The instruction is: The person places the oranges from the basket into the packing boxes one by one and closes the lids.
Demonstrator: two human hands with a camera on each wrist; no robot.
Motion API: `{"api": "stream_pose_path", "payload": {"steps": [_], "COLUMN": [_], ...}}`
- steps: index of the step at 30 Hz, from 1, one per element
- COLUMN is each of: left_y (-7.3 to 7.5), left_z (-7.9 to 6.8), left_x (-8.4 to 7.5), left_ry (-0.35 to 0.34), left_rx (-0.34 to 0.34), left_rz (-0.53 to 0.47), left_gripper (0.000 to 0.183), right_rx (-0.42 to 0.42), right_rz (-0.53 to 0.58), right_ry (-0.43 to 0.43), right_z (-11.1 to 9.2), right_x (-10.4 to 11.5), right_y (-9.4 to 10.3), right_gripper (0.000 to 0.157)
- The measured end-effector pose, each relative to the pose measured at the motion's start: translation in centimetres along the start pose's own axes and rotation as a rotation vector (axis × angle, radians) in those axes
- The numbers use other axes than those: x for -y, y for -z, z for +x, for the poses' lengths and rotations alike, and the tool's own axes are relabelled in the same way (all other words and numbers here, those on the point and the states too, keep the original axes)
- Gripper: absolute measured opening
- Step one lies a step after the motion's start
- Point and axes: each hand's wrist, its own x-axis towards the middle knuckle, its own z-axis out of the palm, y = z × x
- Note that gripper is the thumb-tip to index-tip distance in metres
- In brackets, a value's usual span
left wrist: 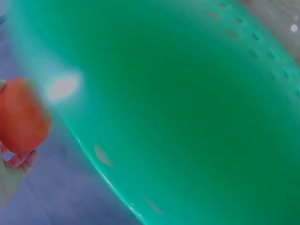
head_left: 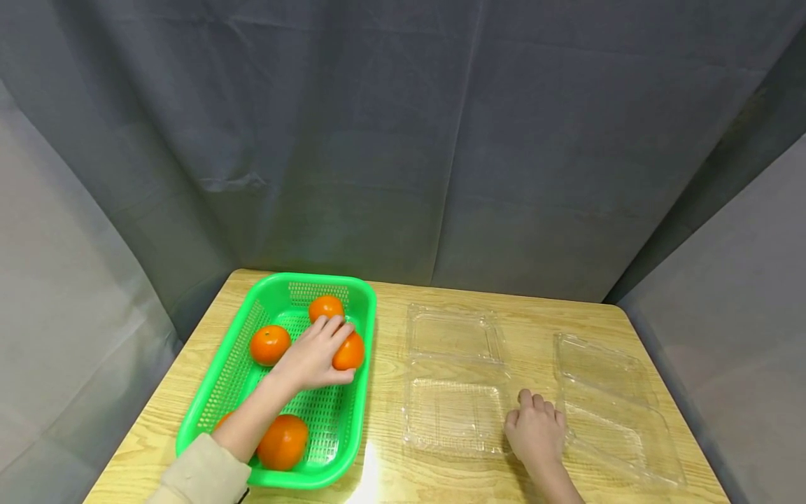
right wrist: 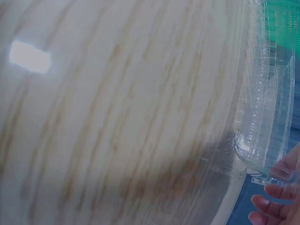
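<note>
In the head view, my left hand (head_left: 317, 357) reaches into a green plastic basket (head_left: 371, 315) and grips an orange (head_left: 348, 352) near its right wall. The left wrist view has the same orange (left wrist: 23, 117) at its left edge, fingers around it. More oranges lie in the basket, one (head_left: 326, 308) behind the hand and another (head_left: 270, 345) to its left. My right hand (head_left: 537, 428) is low over the table, fingers loosely bent, beside an opened clear plastic clamshell box (head_left: 456, 413). Its thumb overlaps the box's corner (right wrist: 248, 150) in the right wrist view.
A second opened clear clamshell box (head_left: 613, 420) lies to the right of my right hand. A large orange (head_left: 283, 442) sits at the basket's near end, by my left sleeve (head_left: 204, 472). Grey curtains (head_left: 403, 154) hang behind and beside the wooden table (head_left: 387, 392).
</note>
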Motion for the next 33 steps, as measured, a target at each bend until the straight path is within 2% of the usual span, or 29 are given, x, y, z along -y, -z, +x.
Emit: {"api": "stream_pose_path", "payload": {"steps": [6, 16, 33], "left_y": [1.2, 2.5, 0.8], "left_z": [0.8, 2.6, 6.1], "left_x": [-0.9, -2.4, -5.1], "left_ry": [-0.057, -0.126, -0.256], "left_rx": [-0.026, -0.002, 0.017], "left_rz": [0.027, 0.022, 0.068], "left_gripper": [0.061, 0.058, 0.06], "right_rx": [0.001, -0.037, -0.087], "right_rz": [0.0, 0.005, 0.003], "right_ry": [0.0, 0.028, 0.051], "right_z": [0.0, -0.2, -0.1], "right_x": [-0.1, -0.1, -0.2], "right_y": [0.0, -0.2, -0.4], "right_gripper": [0.034, 0.031, 0.028]}}
